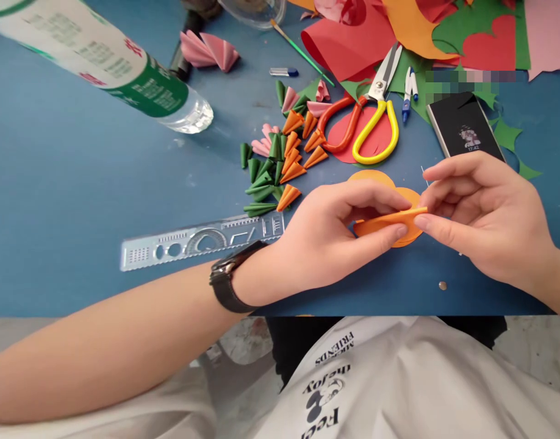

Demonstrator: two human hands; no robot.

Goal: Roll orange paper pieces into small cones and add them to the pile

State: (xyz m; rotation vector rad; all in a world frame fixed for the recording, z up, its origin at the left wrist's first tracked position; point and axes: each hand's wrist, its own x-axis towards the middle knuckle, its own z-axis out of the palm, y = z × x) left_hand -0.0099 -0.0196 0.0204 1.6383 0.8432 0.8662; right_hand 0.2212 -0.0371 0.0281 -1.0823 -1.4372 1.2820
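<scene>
A person's left hand (pixel 335 238) and right hand (pixel 485 219) pinch a folded orange paper disc (pixel 380 224) between thumbs and fingertips, holding it just above a blue table (pixel 78 201) close to its front edge. The left hand grips the fold from the left and the right hand closes on its right tip. A second orange disc (pixel 371 177) lies flat just behind, partly hidden by the fingers.

Open tabletop runs to the left of the forearm and along the front edge, where only a small bead (pixel 442 285) sits. A clear ruler (pixel 202 241) lies just left of the left wrist, which wears a black watch (pixel 227 283).

Behind the hands the space is crowded. A heap of green, orange and pink paper cones (pixel 280 164) lies beside scissors (pixel 366 122) with red and yellow handles. A dark phone (pixel 465 125) sits just behind the right hand. A plastic bottle (pixel 101 61) leans across the far left corner. Loose coloured paper sheets (pixel 399 30) cover the far right.

Below the table edge are the person's white shirt (pixel 399 378) and pale floor (pixel 531 347).
</scene>
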